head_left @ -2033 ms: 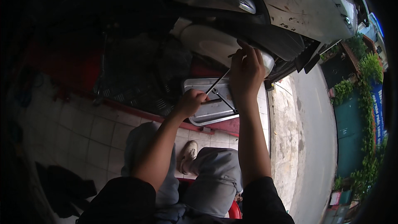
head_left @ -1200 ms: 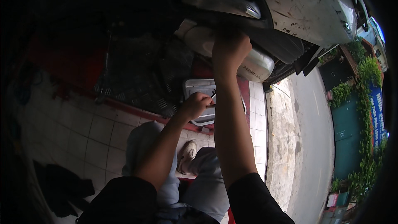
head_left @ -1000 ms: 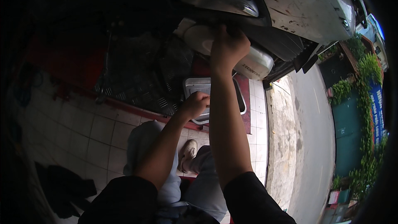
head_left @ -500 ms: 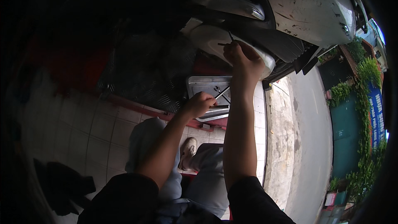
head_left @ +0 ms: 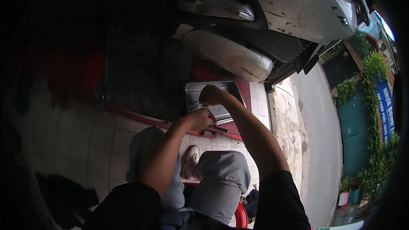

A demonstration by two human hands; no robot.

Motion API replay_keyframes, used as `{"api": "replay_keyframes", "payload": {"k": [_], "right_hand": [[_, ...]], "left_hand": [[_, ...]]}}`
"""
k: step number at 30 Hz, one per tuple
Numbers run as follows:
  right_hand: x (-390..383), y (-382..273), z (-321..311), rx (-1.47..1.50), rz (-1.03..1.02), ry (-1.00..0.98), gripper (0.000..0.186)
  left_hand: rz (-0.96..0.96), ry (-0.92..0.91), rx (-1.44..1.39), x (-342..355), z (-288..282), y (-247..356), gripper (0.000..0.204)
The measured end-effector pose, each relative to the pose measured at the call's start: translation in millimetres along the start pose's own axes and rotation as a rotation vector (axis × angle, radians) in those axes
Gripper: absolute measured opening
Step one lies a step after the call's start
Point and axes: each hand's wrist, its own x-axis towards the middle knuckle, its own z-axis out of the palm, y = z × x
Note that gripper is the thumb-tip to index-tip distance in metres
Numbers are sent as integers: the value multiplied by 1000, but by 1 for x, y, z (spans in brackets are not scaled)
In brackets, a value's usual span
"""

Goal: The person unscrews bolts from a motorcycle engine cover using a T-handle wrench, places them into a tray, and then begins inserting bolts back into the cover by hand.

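My left hand [head_left: 199,119] is closed around a tool with a grey rod-shaped end [head_left: 219,129]; the rest of it is hidden in my fist, so its kind cannot be told. My right hand [head_left: 211,95] is over a shallow metal tray [head_left: 230,86], its fingers bent down toward the inside. What those fingers hold, if anything, is hidden. Small metal pieces [head_left: 196,104] lie in the tray beside my right fingers. Beyond the tray is a motorbike with a pale, rounded engine-side cover [head_left: 230,56].
The tray rests on a red platform [head_left: 242,94] beside a dark ridged metal plate [head_left: 147,100]. A silver cover [head_left: 223,6] and a large pale body panel [head_left: 304,6] overhang at the top. My legs are below, over white floor tiles [head_left: 96,153]. A street [head_left: 317,145] runs along the right.
My right hand has moved from the pale engine-side cover, where it held a thin dark tool, down to the tray. My left hand has lowered slightly, still gripping its tool.
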Motion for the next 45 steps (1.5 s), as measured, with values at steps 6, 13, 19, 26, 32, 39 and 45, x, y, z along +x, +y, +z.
{"api": "replay_keyframes", "payload": {"k": [6,13,19,26,32,39,45], "right_hand": [[3,-25,5,414,388,476,13],[-34,-61,-207,602,499,1242,23],[-10,-42,-237,432,783,1285,25],[13,-10,-221,198,668,1511,16],[-50,-81,-226,1085,702,1095,22],[-97,-102,-73,1119,977,1103,19],[-54,-115,32,1057,980,1024,20]], "left_hand": [[189,2,217,-5,-11,-5,25],[62,-110,-190,-2,-21,-14,31],[13,-137,-364,-6,-24,-1,25],[67,-70,-322,-15,-27,4,23],[-101,15,-221,-60,-69,15,27],[-276,225,-226,-162,-131,59,25],[-434,690,-130,-201,-117,106,28]]}}
